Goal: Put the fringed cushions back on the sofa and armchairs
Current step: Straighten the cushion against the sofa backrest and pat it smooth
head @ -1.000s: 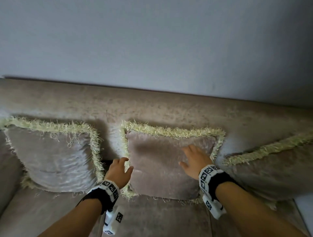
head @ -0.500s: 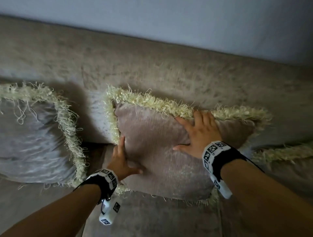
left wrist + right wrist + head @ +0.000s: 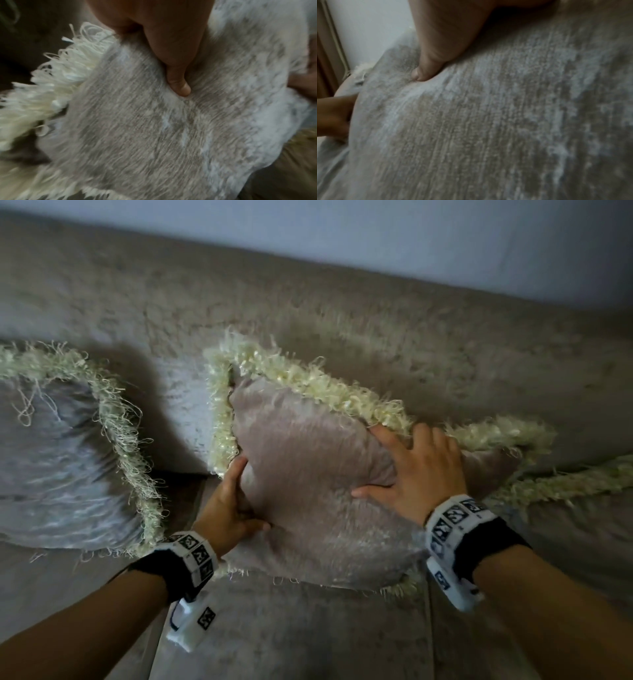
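The middle fringed cushion (image 3: 308,491) leans tilted against the sofa backrest (image 3: 342,313). My left hand (image 3: 229,505) grips its left edge, with the thumb on the front and the fingers tucked behind. My right hand (image 3: 418,470) lies flat on the cushion's upper right, its fingers spread and reaching the cream fringe (image 3: 342,395). In the left wrist view the thumb (image 3: 178,83) digs into the velvet cushion (image 3: 154,135) beside the fringe (image 3: 60,75). In the right wrist view the thumb (image 3: 426,67) presses on the cushion (image 3: 488,121).
A second fringed cushion (image 3: 58,474) leans on the backrest to the left. The fringe of a third cushion (image 3: 565,484) shows at the right, partly behind the middle one. The sofa seat (image 3: 291,638) runs below my wrists. A pale wall (image 3: 411,234) rises above the backrest.
My right hand slid up the cushion to the top fringe. My left hand shifted from the lower left corner to clasp the left edge. The cushion's top now tilts down to the right.
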Tool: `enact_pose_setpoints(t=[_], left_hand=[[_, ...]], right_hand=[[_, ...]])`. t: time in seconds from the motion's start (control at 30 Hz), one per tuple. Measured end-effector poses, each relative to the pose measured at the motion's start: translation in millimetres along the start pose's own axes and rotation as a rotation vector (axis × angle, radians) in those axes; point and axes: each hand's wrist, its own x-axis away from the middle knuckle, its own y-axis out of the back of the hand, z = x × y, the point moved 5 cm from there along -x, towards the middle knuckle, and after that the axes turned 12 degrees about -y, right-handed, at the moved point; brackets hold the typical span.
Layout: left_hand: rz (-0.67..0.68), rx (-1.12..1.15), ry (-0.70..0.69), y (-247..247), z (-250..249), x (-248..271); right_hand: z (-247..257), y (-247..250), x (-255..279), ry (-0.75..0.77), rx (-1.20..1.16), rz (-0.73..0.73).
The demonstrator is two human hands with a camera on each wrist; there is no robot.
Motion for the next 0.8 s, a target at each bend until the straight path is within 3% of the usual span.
enact_pose_setpoints(t=[0.17,0.33,0.63,0.8], left_hand=[[0.064,-0.334,-0.178,40,-78,-23],[0.007,-0.709,-0.422,73,-157,-41],[0.031,-0.898,-0.515,45,-95,-70],[-0.052,-0.986,-0.456,34,-76,-89]], right_hand=[[-44,34,8,-0.145,-0.183,-0.072],[-63,42,19,-0.267,-0.368,-0.171],[-51,-56,22,-0.323,-0.355,-0.067],[-51,-69,17,-0.334,-0.323,-0.099]])
